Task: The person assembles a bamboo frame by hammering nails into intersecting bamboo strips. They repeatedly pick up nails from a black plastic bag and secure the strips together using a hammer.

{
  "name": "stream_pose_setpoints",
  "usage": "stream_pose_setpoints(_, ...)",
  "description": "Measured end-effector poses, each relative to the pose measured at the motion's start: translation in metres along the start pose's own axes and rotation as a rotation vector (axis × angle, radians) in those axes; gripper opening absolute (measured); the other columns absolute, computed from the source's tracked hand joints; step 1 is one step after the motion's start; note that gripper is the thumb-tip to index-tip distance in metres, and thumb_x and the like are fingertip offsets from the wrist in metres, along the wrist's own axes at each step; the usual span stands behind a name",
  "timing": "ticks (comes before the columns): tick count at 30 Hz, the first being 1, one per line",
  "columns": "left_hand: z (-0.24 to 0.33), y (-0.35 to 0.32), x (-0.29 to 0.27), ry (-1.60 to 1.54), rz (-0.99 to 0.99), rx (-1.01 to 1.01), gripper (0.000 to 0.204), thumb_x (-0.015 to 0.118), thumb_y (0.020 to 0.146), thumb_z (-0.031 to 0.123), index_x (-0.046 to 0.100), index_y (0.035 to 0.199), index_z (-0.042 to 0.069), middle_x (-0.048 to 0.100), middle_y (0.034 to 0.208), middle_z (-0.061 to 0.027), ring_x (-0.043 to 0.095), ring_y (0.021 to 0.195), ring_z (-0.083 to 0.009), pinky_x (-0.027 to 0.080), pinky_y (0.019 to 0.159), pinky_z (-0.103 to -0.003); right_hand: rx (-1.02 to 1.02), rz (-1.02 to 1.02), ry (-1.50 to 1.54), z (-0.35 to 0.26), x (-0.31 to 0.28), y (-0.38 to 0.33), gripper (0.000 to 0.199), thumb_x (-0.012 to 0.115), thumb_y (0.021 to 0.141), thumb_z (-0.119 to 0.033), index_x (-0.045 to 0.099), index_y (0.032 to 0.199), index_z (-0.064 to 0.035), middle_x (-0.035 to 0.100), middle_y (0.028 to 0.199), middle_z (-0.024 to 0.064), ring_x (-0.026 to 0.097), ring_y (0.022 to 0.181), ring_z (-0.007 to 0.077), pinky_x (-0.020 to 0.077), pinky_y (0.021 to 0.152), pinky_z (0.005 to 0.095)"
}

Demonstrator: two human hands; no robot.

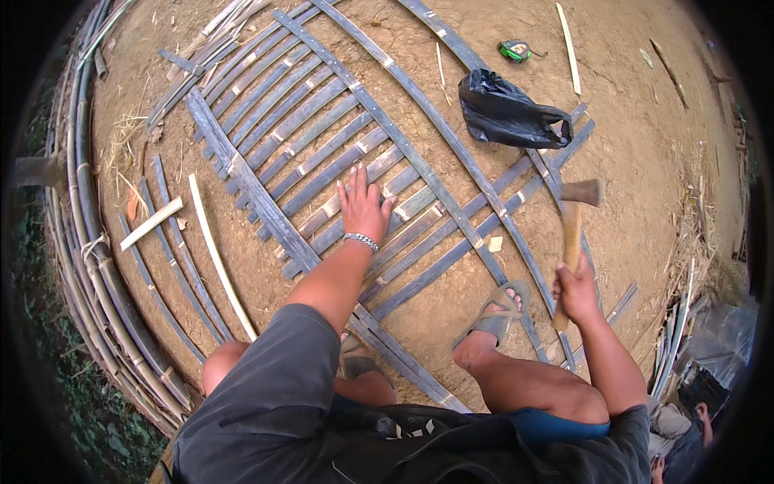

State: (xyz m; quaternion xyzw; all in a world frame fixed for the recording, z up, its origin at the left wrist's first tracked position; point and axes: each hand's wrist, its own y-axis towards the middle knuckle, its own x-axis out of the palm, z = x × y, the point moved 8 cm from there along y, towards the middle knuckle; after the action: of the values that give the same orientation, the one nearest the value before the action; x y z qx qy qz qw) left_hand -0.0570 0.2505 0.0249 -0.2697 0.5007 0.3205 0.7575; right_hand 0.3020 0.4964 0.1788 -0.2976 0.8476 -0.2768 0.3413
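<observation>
On the ground before me lies a frame of split bamboo slats (318, 165), the slats side by side across long grey bamboo rails (250, 181). My left hand (367, 206), with a chain bracelet at the wrist, rests on the slats near the middle with its fingers spread, holding nothing. At the right, my right hand (577, 289) is wrapped round the wooden handle of a hatchet (582, 194). The rusty head is up, and the hatchet is held above the ground beside the outer bamboo strips (451, 137). My sandalled foot (492, 319) is planted between the hands, next to a rail.
A black plastic bag (508, 109) lies across bamboo strips at the upper right, with a green tape measure (516, 52) beyond it. Loose strips (173, 234) lie at left, inside a border of bamboo poles (97, 258). Another person (681, 436) sits at the lower right.
</observation>
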Motion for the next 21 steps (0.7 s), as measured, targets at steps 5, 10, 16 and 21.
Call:
stream_pose_setpoints(5,0.003,-0.004,0.000,-0.055,0.050,0.016,0.038,0.075,0.092,0.036,0.065,0.110,0.005,0.034,0.165,-0.0203,0.027,0.156,-0.0360,0.016,0.127,-0.058,-0.015,-0.273,0.047,-0.002,0.045,0.013,0.046,0.058,0.104,-0.009,0.040,0.145,-0.0029,0.055,0.083,0.0030,0.054,0.061,0.0116,0.0467,0.053,0.0291)
stream_pose_setpoints(10,0.007,-0.002,0.000,-0.070,0.051,0.014,0.036,0.076,0.091,0.033,0.065,0.109,0.004,0.034,0.166,-0.0208,0.029,0.154,-0.0366,0.017,0.127,-0.058,-0.020,-0.310,0.030,-0.008,0.041,0.034,0.045,0.058,0.104,-0.007,0.040,0.145,-0.0028,0.056,0.084,0.0034,0.054,0.061,0.0118,0.0467,0.054,0.0293)
stream_pose_setpoints(16,0.005,-0.001,-0.002,-0.045,0.049,0.020,0.039,0.077,0.090,0.032,0.062,0.112,0.004,0.033,0.166,-0.0214,0.030,0.154,-0.0377,0.016,0.127,-0.058,-0.005,-0.319,0.011,-0.006,0.040,0.053,0.047,0.058,0.104,-0.008,0.039,0.147,-0.0035,0.056,0.084,0.0031,0.054,0.061,0.0118,0.0473,0.054,0.0300)
stream_pose_setpoints(21,0.005,0.000,-0.006,-0.052,0.020,0.044,0.048,0.078,0.089,0.033,0.059,0.121,0.003,0.032,0.166,-0.0231,0.028,0.154,-0.0391,0.014,0.127,-0.058,-0.074,-0.319,-0.096,0.001,0.045,0.062,0.054,0.060,0.103,-0.011,0.039,0.152,-0.0042,0.060,0.088,0.0062,0.058,0.065,0.0145,0.0499,0.059,0.0317)
